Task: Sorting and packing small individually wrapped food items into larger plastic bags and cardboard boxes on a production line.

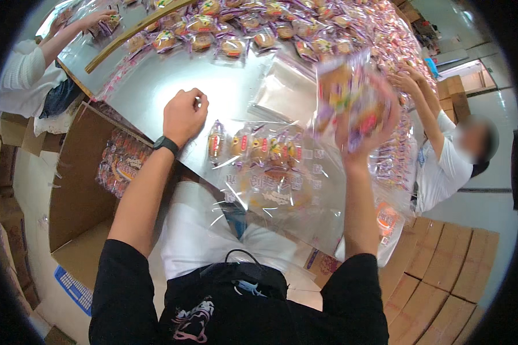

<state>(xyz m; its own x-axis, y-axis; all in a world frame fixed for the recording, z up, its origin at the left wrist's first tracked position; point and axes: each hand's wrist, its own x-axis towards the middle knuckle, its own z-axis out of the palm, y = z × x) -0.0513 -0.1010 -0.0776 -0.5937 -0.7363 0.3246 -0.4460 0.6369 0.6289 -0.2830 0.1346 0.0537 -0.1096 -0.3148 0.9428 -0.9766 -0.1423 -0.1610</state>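
Note:
My right hand (pixel 382 110) is raised over the table's right side and grips several individually wrapped pastries (pixel 343 92), blurred by motion. My left hand (pixel 183 114), with a black watch on its wrist, rests on the white tabletop (pixel 142 92); its fingers are curled and I see nothing in them. Between my hands lies a large clear printed plastic bag (pixel 280 189), its lower part hanging over the table edge towards my lap. A row of wrapped pastries (pixel 265 148) is at its far end. Beyond it lies a stack of flat clear bags (pixel 285 88).
Many wrapped pastries (pixel 233 23) cover the far and right table, beside a wooden strip (pixel 138 34). An open cardboard box (pixel 80 181) holding a filled bag (pixel 123 164) stands at left. People work on both sides. Stacked cartons (pixel 440 267) stand right; a blue basket (pixel 73 289) is on the floor.

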